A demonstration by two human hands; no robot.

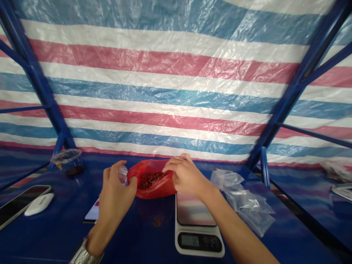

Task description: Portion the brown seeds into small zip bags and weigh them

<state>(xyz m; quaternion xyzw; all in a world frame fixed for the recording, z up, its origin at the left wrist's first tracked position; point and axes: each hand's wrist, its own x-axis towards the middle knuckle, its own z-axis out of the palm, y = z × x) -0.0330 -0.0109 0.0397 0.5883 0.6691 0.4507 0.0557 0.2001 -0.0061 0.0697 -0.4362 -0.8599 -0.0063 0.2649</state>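
Observation:
A red plastic bag [156, 192] lies with its mouth spread, showing dark reddish-brown dried bits [151, 179] inside. My left hand [117, 187] is at the bag's left side, fingers curled around a crumpled clear plastic bag [123, 174], its thumb against the red rim. At the opposite side, my right hand [187, 176] has its fingers bent over the red bag's right edge, gripping it; some fingertips are hidden. Just below that hand sits a white digital scale [199, 234] with a shiny plate and a small display, its digits too blurred to read.
Several clear plastic bags [247, 203] lie right of the scale. On the left are a phone [23, 205], a white case [40, 204] and a clear tub [68, 161] with dark contents. Blue metal bars [291, 91] and a striped sheet [165, 91] stand behind the blue table [148, 238].

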